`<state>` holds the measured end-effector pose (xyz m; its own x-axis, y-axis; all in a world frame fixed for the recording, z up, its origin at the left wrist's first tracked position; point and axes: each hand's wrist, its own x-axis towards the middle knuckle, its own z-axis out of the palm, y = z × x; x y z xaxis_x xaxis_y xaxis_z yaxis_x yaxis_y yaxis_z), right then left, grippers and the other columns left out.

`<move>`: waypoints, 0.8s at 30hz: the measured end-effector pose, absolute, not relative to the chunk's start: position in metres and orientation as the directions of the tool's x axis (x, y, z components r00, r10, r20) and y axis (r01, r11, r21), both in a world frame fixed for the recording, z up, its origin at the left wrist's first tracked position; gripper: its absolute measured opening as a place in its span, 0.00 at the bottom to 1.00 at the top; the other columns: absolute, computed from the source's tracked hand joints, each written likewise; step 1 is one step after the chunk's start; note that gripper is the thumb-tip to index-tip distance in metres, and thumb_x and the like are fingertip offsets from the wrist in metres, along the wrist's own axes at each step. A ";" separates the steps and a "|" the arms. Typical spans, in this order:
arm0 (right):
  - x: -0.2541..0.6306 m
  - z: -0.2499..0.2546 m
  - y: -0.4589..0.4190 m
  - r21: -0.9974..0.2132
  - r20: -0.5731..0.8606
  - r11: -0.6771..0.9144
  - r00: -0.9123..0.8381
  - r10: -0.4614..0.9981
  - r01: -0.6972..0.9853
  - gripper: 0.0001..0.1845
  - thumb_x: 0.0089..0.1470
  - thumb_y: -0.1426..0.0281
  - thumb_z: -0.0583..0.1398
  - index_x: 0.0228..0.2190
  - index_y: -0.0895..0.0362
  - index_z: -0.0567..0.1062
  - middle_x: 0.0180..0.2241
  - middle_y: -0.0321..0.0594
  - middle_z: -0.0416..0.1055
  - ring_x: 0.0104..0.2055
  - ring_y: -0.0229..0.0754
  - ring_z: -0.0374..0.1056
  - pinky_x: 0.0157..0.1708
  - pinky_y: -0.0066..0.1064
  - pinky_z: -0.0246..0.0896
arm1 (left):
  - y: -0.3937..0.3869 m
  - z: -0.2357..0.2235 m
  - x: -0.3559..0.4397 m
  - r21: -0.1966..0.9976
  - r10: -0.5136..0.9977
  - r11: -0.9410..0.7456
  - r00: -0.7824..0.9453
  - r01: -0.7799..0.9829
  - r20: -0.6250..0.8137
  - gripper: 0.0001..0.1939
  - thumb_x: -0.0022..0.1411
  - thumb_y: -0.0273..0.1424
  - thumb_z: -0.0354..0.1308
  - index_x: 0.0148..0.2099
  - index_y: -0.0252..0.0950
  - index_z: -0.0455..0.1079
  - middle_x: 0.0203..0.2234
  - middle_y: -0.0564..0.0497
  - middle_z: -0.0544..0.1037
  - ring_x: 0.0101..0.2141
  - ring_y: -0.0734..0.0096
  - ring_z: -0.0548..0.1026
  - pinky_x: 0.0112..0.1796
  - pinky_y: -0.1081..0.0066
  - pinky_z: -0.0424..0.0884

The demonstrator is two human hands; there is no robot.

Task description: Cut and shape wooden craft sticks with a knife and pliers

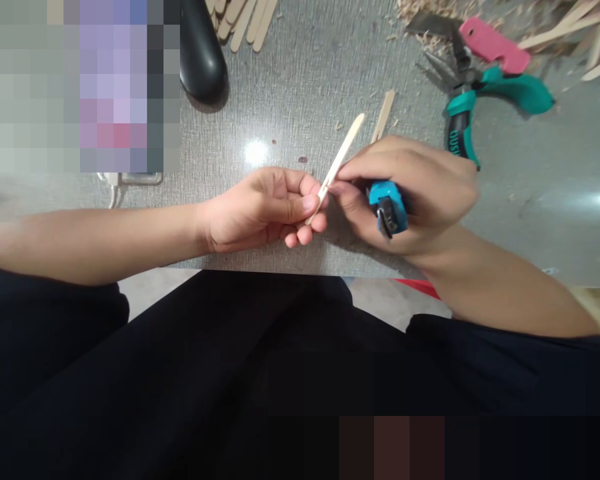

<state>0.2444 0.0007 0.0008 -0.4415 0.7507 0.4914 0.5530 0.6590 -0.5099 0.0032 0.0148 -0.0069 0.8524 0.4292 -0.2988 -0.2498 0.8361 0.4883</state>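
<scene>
Nearest you, your dark cloth garment [230,347] fills the lower view, below the edge of the grey, streaked desk [300,80]. Over that edge, your left hand [270,207] pinches the lower end of a pale, flat wooden stick [347,143] between thumb and fingers; the stick slants up and to the right. Your right hand [420,187] has its grip curled around a blue-and-black tool [380,192], thumb and forefinger tips at the stick's middle. Just beyond, a second flat wooden strip [386,110] lies partly hidden by that hand. Farther off are teal-and-black pliers [517,90], a pink-handled knife [495,43], a glossy black rounded object [205,53], curled wood shavings [430,7] and several round-ended wooden sticks [245,20].
</scene>
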 end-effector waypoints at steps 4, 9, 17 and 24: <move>0.242 0.001 0.001 -0.488 0.608 0.771 -0.475 0.637 0.410 0.04 0.71 0.69 0.70 0.42 0.50 0.80 0.33 0.34 0.82 0.32 0.40 0.81 0.32 0.32 0.73 | 0.012 -0.005 0.004 0.611 0.504 0.754 0.809 -0.242 -0.301 0.24 0.61 0.46 0.86 0.39 0.35 0.79 0.30 0.53 0.85 0.28 0.78 0.83 0.28 0.79 0.80; 0.241 0.004 0.001 -0.519 0.608 0.771 -0.474 0.637 0.369 0.06 0.69 0.72 0.71 0.42 0.50 0.80 0.34 0.33 0.85 0.34 0.40 0.84 0.34 0.31 0.79 | 0.011 0.002 0.003 0.749 0.576 0.637 0.758 -0.181 -0.307 0.27 0.61 0.50 0.85 0.39 0.35 0.77 0.30 0.52 0.85 0.28 0.75 0.85 0.29 0.76 0.83; 0.248 0.006 -0.002 -0.584 0.554 0.738 -0.497 0.667 0.338 0.09 0.65 0.70 0.75 0.41 0.47 0.81 0.40 0.31 0.89 0.35 0.41 0.85 0.33 0.32 0.82 | 0.009 0.007 0.004 0.814 0.605 0.559 0.749 -0.158 -0.270 0.32 0.60 0.56 0.84 0.39 0.34 0.75 0.29 0.52 0.83 0.25 0.77 0.82 0.26 0.76 0.81; 0.245 0.007 -0.002 -0.563 0.575 0.751 -0.489 0.655 0.344 0.09 0.62 0.71 0.73 0.38 0.46 0.80 0.33 0.30 0.86 0.29 0.40 0.81 0.27 0.34 0.75 | 0.014 0.004 0.002 0.838 0.570 0.527 0.791 -0.142 -0.224 0.31 0.61 0.57 0.83 0.38 0.36 0.75 0.26 0.51 0.81 0.23 0.76 0.78 0.22 0.74 0.77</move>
<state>0.2448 -0.0024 0.0073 -0.4893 0.6553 0.5754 0.3442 0.7514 -0.5630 0.0016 0.0140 0.0044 0.7907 0.5698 -0.2239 -0.1422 0.5267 0.8381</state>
